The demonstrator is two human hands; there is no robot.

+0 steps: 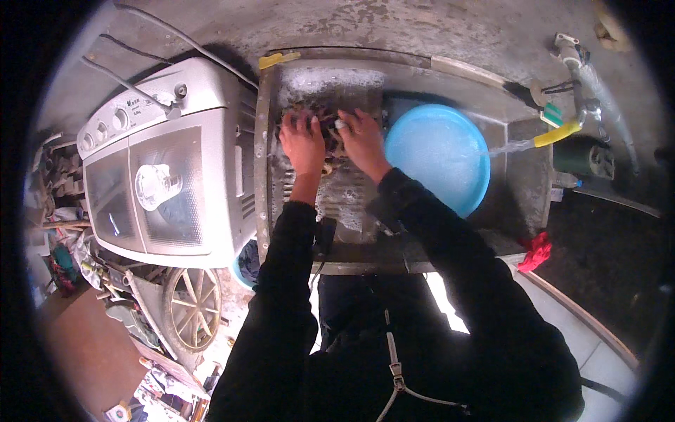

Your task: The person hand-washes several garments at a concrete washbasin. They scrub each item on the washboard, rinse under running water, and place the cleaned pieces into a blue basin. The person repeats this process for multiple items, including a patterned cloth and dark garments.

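Note:
A wet, dark patterned cloth point(330, 145) lies bunched on the ribbed washboard point(344, 204) in the left part of a stone sink. My left hand point(304, 146) presses on its left side, fingers bent into the fabric. From the right, my right hand point(362, 143) grips the same cloth with curled fingers. A small white spot shows by the right hand's fingers; whether it is foam or something held, I cannot tell. White suds point(316, 81) spread over the board beyond both hands.
Right of the washboard, a light blue basin point(479, 172) takes water from a tap with a yellow hose end point(557, 133). A white twin-tub washing machine point(235, 183) stands close at the left. A red cloth point(536, 252) hangs at the sink's right front corner.

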